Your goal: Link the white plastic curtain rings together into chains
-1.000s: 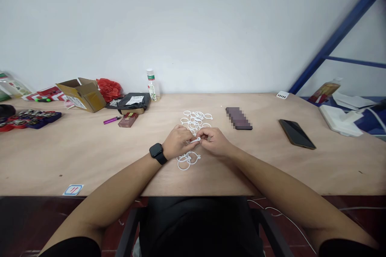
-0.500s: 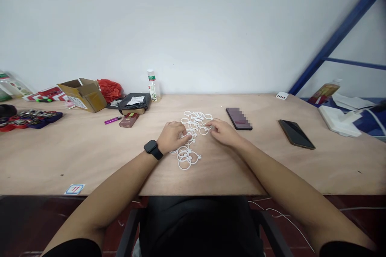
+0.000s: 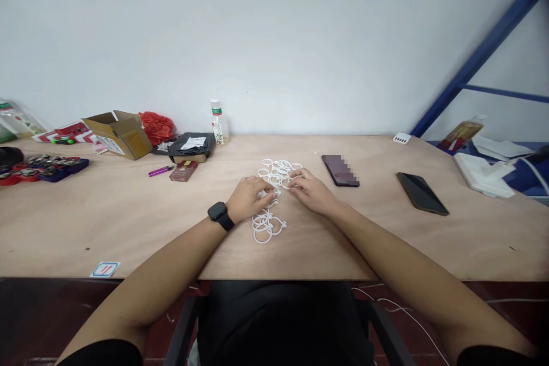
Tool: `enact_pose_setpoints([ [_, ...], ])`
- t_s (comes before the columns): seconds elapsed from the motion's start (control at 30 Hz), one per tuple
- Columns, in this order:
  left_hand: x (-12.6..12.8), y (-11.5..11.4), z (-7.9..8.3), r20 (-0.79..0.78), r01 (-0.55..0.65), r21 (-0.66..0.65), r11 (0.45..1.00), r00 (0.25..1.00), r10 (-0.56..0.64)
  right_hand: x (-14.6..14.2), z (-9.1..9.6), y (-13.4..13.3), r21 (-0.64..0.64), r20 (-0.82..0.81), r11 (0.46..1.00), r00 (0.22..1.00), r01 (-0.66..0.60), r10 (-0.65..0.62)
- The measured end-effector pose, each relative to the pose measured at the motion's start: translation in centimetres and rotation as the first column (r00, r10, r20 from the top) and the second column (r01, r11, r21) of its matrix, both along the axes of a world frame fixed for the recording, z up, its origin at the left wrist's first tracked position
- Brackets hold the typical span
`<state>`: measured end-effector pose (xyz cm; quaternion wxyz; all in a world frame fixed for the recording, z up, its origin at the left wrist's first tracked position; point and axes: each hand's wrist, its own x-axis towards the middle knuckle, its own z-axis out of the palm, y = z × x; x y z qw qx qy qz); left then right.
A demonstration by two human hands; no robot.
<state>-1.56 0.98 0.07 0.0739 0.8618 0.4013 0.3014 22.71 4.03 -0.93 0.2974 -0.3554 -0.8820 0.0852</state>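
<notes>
A loose pile of white plastic rings with small eyelets, like curtain rings [image 3: 262, 234], lies on the table in front of me. My left hand [image 3: 253, 195] rests over the left side of the pile, thumb and forefinger apart, with some rings partly hidden beneath it. From the right, my right hand [image 3: 311, 190] reaches into the pile, its bent fingertips closed at the edge of one white ring [image 3: 285, 185]. More white rings [image 3: 281, 164] overlap just beyond both hands. A black watch [image 3: 219, 214] is on my left wrist.
Right of the pile lie a dark phone [image 3: 338, 170] and another phone [image 3: 422, 193]. Toward the left are a maroon box [image 3: 183, 171], a purple lighter [image 3: 160, 171], a black parcel [image 3: 193, 146], a bottle [image 3: 218, 126] and an open carton [image 3: 124, 137]. The table's front edge [image 3: 283, 279] is near me.
My right hand has moved left and slightly toward me, over the ring it was touching. My left hand has shifted slightly right, its fingers over the rings.
</notes>
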Motion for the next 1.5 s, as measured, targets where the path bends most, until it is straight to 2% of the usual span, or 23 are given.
enact_pose_setpoints([
  [0.1, 0.1, -0.1, 0.0, 0.043, -0.017, 0.005, 1.000, 0.999, 0.017, -1.0, 0.5, -1.1, 0.144, -0.114, 0.983, 0.984, -0.117, 0.133],
  [0.23, 0.2, -0.3, 0.1, 0.128, 0.048, 0.000, 0.999, 0.991, -0.047, -2.3, 0.7, -2.2, 0.261, -0.064, 0.930, 0.957, -0.258, 0.283],
  [0.3, 0.2, -0.3, 0.2, 0.181, 0.061, -0.007, 0.998, 0.982, -0.059, -2.5, 0.7, -2.4, 0.295, -0.011, 0.917, 0.959, -0.268, 0.284],
  [0.4, 0.3, -0.4, 0.1, 0.226, 0.016, -0.019, 1.000, 0.974, -0.012, -2.5, 0.6, -2.4, 0.368, 0.093, 0.891, 0.964, -0.265, 0.248],
  [0.63, 0.4, -0.3, -0.1, 0.229, -0.053, 0.009, 0.999, 0.972, 0.050, -2.6, 0.4, -2.2, 0.529, 0.268, 0.800, 0.950, -0.283, 0.159],
  [0.83, 0.3, -0.3, 0.0, 0.250, -0.025, -0.001, 1.000, 0.968, 0.024, -3.0, 0.6, -2.5, 0.535, 0.314, 0.792, 0.940, -0.293, 0.136],
  [0.97, 0.5, -0.4, 0.1, 0.293, -0.046, -0.042, 0.998, 0.954, 0.057, -3.2, 0.5, -2.6, 0.528, 0.306, 0.800, 0.943, -0.285, 0.134],
  [1.07, 0.8, -0.5, 0.0, 0.392, -0.038, -0.194, 0.980, 0.913, 0.113, -3.3, 0.3, -2.6, 0.507, 0.291, 0.817, 0.947, -0.275, 0.138],
  [1.17, 1.1, -0.5, -0.2, 0.480, -0.001, -0.373, 0.928, 0.856, 0.194, -3.5, 0.2, -2.7, 0.474, 0.275, 0.836, 0.949, -0.275, 0.156],
  [1.23, 1.2, -0.4, -0.4, 0.505, 0.020, -0.423, 0.906, 0.835, 0.217, -3.7, 0.2, -2.8, 0.457, 0.267, 0.846, 0.950, -0.276, 0.165],
  [1.4, 0.8, 0.0, -0.7, 0.506, 0.029, -0.417, 0.908, 0.838, 0.205, -4.0, 0.6, -3.1, 0.399, 0.200, 0.868, 0.952, -0.297, 0.234],
  [1.5, 0.6, 0.1, -0.7, 0.475, 0.008, -0.400, 0.916, 0.857, 0.201, -4.0, 0.8, -3.1, 0.380, 0.203, 0.857, 0.935, -0.349, 0.291],
])
